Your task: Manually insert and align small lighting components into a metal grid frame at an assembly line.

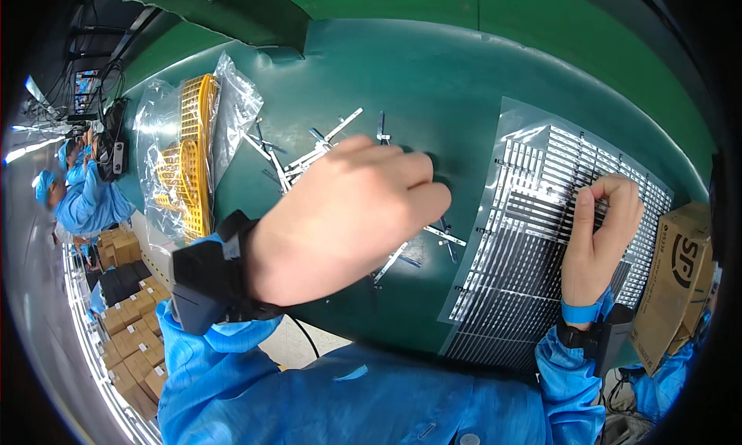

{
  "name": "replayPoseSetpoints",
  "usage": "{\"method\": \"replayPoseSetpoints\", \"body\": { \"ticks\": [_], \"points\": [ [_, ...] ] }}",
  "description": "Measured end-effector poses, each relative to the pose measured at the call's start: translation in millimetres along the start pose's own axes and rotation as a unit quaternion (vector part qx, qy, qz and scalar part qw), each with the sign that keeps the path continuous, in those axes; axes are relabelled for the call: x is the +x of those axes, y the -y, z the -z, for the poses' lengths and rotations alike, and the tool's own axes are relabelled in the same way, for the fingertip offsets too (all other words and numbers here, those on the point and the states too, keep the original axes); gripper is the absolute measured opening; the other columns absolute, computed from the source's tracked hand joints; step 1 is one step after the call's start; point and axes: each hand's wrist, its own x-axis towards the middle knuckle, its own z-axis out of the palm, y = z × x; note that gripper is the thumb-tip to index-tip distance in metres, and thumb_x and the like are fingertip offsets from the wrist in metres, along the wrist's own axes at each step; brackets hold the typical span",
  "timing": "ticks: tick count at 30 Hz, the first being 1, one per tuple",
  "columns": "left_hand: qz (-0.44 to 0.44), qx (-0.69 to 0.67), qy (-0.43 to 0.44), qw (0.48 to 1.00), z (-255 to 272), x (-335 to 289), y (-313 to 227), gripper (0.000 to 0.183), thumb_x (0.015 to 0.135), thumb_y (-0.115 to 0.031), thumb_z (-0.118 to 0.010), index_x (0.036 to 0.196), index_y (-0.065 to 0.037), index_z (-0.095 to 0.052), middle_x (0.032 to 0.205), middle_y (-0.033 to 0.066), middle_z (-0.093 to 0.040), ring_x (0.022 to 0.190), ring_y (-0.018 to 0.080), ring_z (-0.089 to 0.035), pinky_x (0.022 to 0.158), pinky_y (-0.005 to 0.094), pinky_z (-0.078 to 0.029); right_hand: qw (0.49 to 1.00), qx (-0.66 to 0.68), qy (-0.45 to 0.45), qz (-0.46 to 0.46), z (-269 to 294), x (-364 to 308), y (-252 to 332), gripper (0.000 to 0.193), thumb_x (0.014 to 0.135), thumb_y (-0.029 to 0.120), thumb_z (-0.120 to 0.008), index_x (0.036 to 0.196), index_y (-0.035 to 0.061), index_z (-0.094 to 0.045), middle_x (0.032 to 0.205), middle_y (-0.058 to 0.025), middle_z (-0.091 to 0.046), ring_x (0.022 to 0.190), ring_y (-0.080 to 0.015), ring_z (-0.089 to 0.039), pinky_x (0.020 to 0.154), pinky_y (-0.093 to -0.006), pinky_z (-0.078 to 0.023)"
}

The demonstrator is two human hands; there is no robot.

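Note:
Over the middle of the green table, my left hand (355,205) is closed with its back up and its fingers curled under; whatever they hold is hidden. Around and beneath it lie several loose narrow strips (301,163), white and dark, scattered at different angles. On the right, a clear plastic sheet (468,294) bears close rows of similar narrow white and black strips (568,163). My right hand (603,240) is over the upper right of these rows, thumb and forefinger pinched together. Anything between those fingertips is too small to make out.
Yellow perforated plastic pieces (199,151) rest in a clear bag (234,97) at the left. A cardboard box (668,279) stands at the right, close to the sheet. Green panels (417,3) border the table's far side. Stacked cartons (135,329) and people (89,194) are beyond the left edge.

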Motion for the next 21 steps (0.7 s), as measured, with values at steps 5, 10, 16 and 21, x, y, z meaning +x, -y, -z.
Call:
{"method": "replayPoseSetpoints", "body": {
  "ticks": [5,10,16,21],
  "points": [
    [-0.011,-0.013,0.007,1.0,-9.5,-6.3,-9.4,0.015,0.074,-0.011,-0.07,0.085,-0.01,-0.06,0.082,0.0042,-0.054,0.077,0.0238,-0.057,0.069,0.036,-0.045,1.0,0.011,-0.006,0.009,-0.6,0.5,3.2,0.011,0.09,0.01,-0.058,0.089,0.0036,-0.049,0.09,-0.0091,-0.051,0.086,-0.0277,-0.045,0.083,-0.0377,-0.033],
    [-0.031,-0.017,0.012,0.999,-19.7,-1.0,-9.3,0.016,0.073,-0.009,-0.069,0.083,-0.007,-0.057,0.082,0.0063,-0.051,0.076,0.0252,-0.056,0.068,0.0369,-0.045,1.0,0.007,-0.005,0.005,0.3,0.7,3.9,0.013,0.089,0.011,-0.061,0.089,0.0039,-0.05,0.091,-0.0089,-0.051,0.087,-0.0275,-0.045,0.083,-0.0378,-0.033],
    [0.015,-0.04,-0.011,0.999,-21.6,-6.8,-12.6,0.016,0.074,-0.008,-0.068,0.083,-0.006,-0.055,0.082,0.0075,-0.051,0.075,0.0271,-0.057,0.068,0.0383,-0.046,0.999,0.024,-0.019,0.017,-0.4,0.5,5.9,0.015,0.088,0.012,-0.063,0.089,0.0043,-0.05,0.091,-0.0095,-0.052,0.088,-0.0279,-0.045,0.084,-0.0382,-0.033],
    [-0.005,-0.048,0.006,0.999,-24.8,-1.7,-11.9,0.016,0.073,-0.007,-0.068,0.084,-0.006,-0.056,0.082,0.0077,-0.051,0.073,0.027,-0.056,0.067,0.0387,-0.046,0.999,0.03,-0.01,0.005,2.3,0.1,3.1,0.015,0.087,0.011,-0.063,0.089,0.0042,-0.05,0.093,-0.01,-0.052,0.09,-0.0278,-0.046,0.084,-0.0382,-0.033]
  ]
}}
